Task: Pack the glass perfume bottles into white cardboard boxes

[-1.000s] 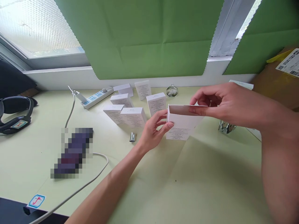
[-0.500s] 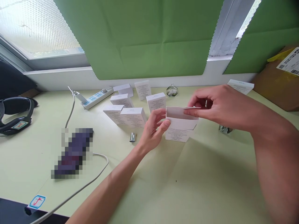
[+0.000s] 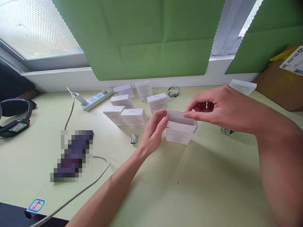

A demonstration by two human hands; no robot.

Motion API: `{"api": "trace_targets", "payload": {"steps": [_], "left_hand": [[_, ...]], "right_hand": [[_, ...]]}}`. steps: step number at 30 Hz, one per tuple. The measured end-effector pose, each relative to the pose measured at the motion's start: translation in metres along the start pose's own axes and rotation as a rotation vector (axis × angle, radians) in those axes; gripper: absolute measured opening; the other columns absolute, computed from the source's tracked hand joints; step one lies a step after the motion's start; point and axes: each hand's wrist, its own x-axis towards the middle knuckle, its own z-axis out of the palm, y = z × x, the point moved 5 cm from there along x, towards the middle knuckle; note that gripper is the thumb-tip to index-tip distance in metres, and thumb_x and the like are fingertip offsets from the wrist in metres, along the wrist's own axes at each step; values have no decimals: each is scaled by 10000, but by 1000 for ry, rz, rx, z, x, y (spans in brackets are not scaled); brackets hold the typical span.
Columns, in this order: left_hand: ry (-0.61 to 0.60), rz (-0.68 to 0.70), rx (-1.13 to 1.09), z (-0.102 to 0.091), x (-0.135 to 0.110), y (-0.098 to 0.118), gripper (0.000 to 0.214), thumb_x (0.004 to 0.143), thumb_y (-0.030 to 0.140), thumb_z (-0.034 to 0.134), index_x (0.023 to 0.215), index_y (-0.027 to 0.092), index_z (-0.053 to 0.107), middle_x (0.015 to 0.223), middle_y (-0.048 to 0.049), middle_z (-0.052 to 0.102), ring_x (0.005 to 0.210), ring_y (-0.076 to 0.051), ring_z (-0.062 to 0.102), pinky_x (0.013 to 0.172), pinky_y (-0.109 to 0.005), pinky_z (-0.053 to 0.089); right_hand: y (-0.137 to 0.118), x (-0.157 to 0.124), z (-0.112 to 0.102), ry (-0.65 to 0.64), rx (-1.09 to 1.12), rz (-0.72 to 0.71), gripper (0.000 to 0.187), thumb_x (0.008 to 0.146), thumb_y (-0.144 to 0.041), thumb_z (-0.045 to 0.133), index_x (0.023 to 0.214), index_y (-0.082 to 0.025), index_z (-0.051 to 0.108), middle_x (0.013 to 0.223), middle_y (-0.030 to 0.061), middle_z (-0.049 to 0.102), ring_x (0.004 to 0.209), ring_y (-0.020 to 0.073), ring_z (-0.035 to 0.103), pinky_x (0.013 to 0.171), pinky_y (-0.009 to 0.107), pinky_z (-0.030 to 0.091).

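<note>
A small white carton (image 3: 179,136) with printed text stands in front of me, its top open. My left hand (image 3: 155,130) grips its left side, thumb on the front edge and fingers behind. At the top right, my right hand (image 3: 210,105) pinches the carton's back edge or flap between thumb and fingers. A small shiny metal cap (image 3: 133,139) stands on the table left of my left hand. Behind the carton sits a round clear glass bottle (image 3: 173,91). Another glass item (image 3: 227,130) is partly hidden under my right wrist.
Several closed white cartons (image 3: 134,119) stand at the back left, and one more carton (image 3: 243,86) is behind my right arm. A power strip (image 3: 97,99), a blurred-out phone (image 3: 73,156), a white cable (image 3: 101,173) and headphones (image 3: 17,121) lie left. A cardboard box (image 3: 281,83) fills the back right.
The carton's open top has widened, showing more of its inside. My right hand has shifted slightly left along its back edge. My left hand keeps its hold.
</note>
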Motion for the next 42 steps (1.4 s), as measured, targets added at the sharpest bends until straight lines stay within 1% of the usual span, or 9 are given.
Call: {"api": "trace_targets", "payload": {"steps": [5, 9, 16, 19, 24, 30, 34, 38, 42], "left_hand": [[-27, -11, -24, 2, 0, 0, 302, 1004, 423, 482, 1238, 252, 566, 1251, -77, 626, 1063, -210, 609, 853, -326, 522], [-37, -5, -37, 4, 0, 0, 295, 1007, 405, 476, 1247, 256, 563, 1321, -80, 586, 1085, -210, 600, 863, -326, 522], [-26, -4, -3, 4, -1, 2, 300, 1006, 397, 475, 1262, 271, 568, 1239, -74, 613, 1034, -207, 607, 829, -319, 531], [-35, 13, 18, 5, -2, 3, 306, 1004, 388, 487, 1280, 280, 561, 1227, -69, 616, 1031, -204, 603, 837, -313, 524], [-55, 8, 23, 6, -3, 2, 329, 1004, 392, 490, 1313, 283, 528, 1194, -63, 611, 981, -188, 592, 797, -294, 503], [-51, -40, -10, 11, -5, -2, 354, 1009, 388, 467, 1346, 282, 494, 1277, -72, 589, 1023, -201, 581, 825, -315, 498], [-45, -80, -63, 15, -6, -4, 358, 1010, 370, 452, 1358, 286, 480, 1294, -68, 580, 1058, -206, 571, 853, -321, 492], [-34, -92, -106, 17, -7, -4, 355, 1008, 372, 469, 1352, 287, 490, 1234, -63, 594, 1043, -196, 564, 846, -308, 482], [-32, -81, -122, 18, -6, -5, 361, 1008, 384, 481, 1355, 286, 494, 1121, -58, 597, 1033, -196, 561, 826, -296, 475]], "right_hand": [[5, 3, 2, -27, -24, 4, 348, 848, -586, 617, 777, -284, 775, 795, 33, 674, 585, 162, 512, 510, 320, 324], [4, 2, 3, -8, -22, 16, 391, 857, -608, 599, 760, -274, 776, 821, 35, 649, 573, 144, 470, 503, 331, 315], [3, 2, 4, -10, -11, 16, 439, 852, -644, 591, 724, -265, 773, 788, 39, 607, 574, 144, 437, 515, 346, 302], [5, 3, 5, -16, -11, 3, 402, 860, -590, 614, 698, -251, 756, 781, 29, 608, 567, 133, 434, 510, 345, 294], [6, 4, 9, -43, -45, -6, 328, 886, -447, 616, 665, -231, 729, 738, 8, 573, 546, 111, 408, 503, 330, 278], [7, 6, 10, -44, -58, -5, 288, 874, -382, 634, 644, -225, 710, 721, -3, 567, 540, 101, 395, 495, 319, 280], [9, 6, 11, -55, -48, 6, 297, 866, -365, 636, 609, -224, 676, 726, -10, 582, 529, 94, 389, 471, 308, 280], [11, 6, 11, -54, -51, 17, 313, 858, -358, 641, 578, -216, 634, 687, -16, 568, 516, 92, 369, 455, 298, 276], [12, 6, 10, -58, -52, 22, 320, 853, -366, 647, 571, -217, 621, 665, -19, 562, 507, 92, 361, 438, 290, 266]]}}
